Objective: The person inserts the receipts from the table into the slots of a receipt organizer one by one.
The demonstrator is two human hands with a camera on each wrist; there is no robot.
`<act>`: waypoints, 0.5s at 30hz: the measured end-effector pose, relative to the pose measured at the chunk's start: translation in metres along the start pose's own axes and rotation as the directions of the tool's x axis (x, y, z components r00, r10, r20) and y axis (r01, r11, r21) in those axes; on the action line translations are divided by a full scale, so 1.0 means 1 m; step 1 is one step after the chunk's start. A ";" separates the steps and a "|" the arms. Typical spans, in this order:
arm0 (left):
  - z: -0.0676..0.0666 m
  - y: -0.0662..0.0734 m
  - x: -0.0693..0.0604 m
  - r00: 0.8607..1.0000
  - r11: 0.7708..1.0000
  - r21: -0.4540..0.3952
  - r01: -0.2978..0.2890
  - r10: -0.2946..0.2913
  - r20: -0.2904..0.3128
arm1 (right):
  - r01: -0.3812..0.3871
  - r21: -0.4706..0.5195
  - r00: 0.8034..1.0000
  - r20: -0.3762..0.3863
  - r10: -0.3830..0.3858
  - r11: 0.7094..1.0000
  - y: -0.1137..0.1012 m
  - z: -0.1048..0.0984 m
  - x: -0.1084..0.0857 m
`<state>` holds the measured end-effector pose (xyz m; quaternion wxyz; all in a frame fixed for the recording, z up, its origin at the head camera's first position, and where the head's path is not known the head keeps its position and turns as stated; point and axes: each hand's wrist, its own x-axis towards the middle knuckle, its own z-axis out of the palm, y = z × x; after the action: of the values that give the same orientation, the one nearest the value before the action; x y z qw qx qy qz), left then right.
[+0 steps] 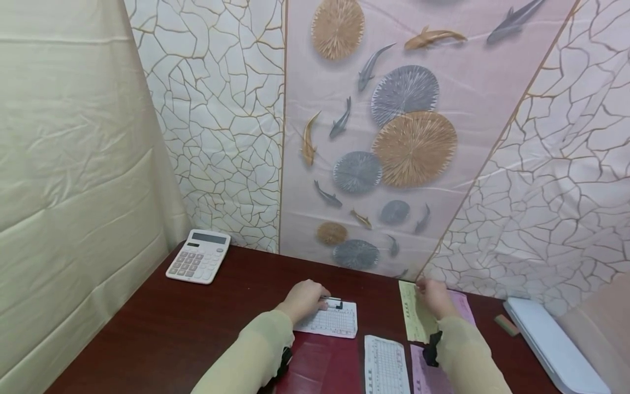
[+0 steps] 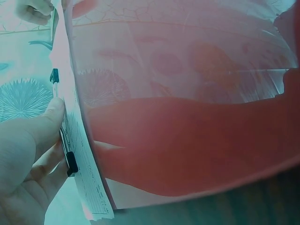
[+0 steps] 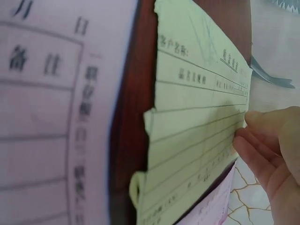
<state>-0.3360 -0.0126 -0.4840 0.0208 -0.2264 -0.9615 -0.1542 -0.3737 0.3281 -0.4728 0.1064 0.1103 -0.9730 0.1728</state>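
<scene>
My left hand (image 1: 305, 300) grips the metal clip (image 2: 65, 140) at the top of a red translucent clip folder (image 1: 322, 364). Under that clip lies a white printed form (image 1: 339, 320); in the left wrist view the thumb presses the clip's bar and the other fingers curl by its lower end. My right hand (image 1: 435, 298) pinches the far edge of a yellow printed slip (image 3: 197, 122), which has ragged edges. Beside the yellow slip is a pink slip (image 1: 462, 303), partly hidden by the hand. Another pink slip (image 1: 425, 372) lies nearer, partly under the right forearm.
A second white form (image 1: 386, 364) lies between the folder and the nearer pink slip. At the back left of the dark table (image 1: 147, 328) sits a white calculator (image 1: 199, 256). On the right are a small greenish-brown block (image 1: 507, 325) and a long white case (image 1: 556, 345). Patterned cloth hangs behind.
</scene>
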 end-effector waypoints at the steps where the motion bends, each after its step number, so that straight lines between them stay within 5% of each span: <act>1: 0.000 0.000 0.000 1.000 1.000 0.000 0.002 -0.002 0.002 | 0.004 -0.007 1.000 -0.009 -0.004 1.000 0.001 0.001 0.000; 6: 0.001 0.002 0.001 1.000 1.000 0.002 0.001 -0.001 0.012 | 0.022 -0.048 1.000 -0.014 -0.022 0.999 0.004 0.003 0.000; 15: 0.001 0.000 0.000 1.000 1.000 0.012 0.017 -0.017 0.018 | -0.030 -0.126 0.995 0.085 0.041 0.992 0.004 0.003 0.002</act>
<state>-0.3361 -0.0123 -0.4846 0.0121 -0.2195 -0.9645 -0.1465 -0.3774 0.3305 -0.4766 0.0670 0.0934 -0.9874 0.1088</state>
